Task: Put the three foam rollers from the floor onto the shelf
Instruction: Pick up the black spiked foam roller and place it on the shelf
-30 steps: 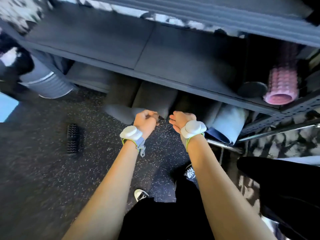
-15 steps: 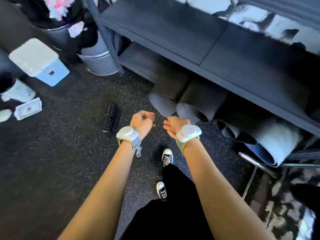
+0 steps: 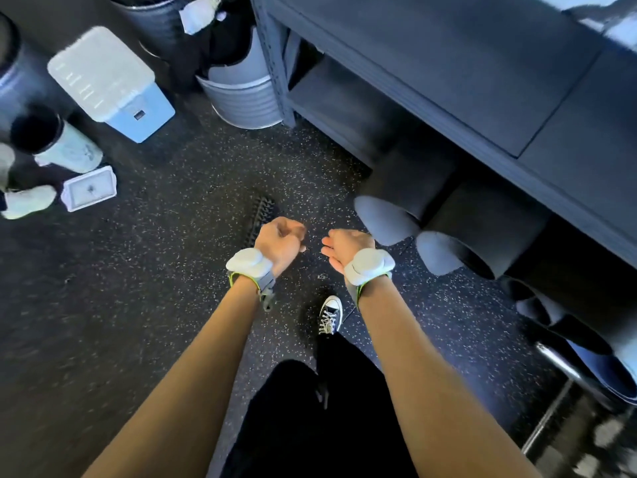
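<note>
Left hand (image 3: 280, 241) loosely curled, holding nothing. Right hand (image 3: 346, 248) half open, palm inward, empty. Hands near each other, not touching, raised above speckled floor (image 3: 165, 270). White wrist units on both forearms. Black ridged roller (image 3: 259, 215) lying on floor just beyond left hand, partly hidden by it. Two dark smooth rollers (image 3: 448, 215) side by side under shelf (image 3: 448, 63), ends protruding toward right hand. Sneaker (image 3: 330, 313) between forearms. Blue bin (image 3: 113, 84) and metal pail (image 3: 244, 94) at far left.
</note>
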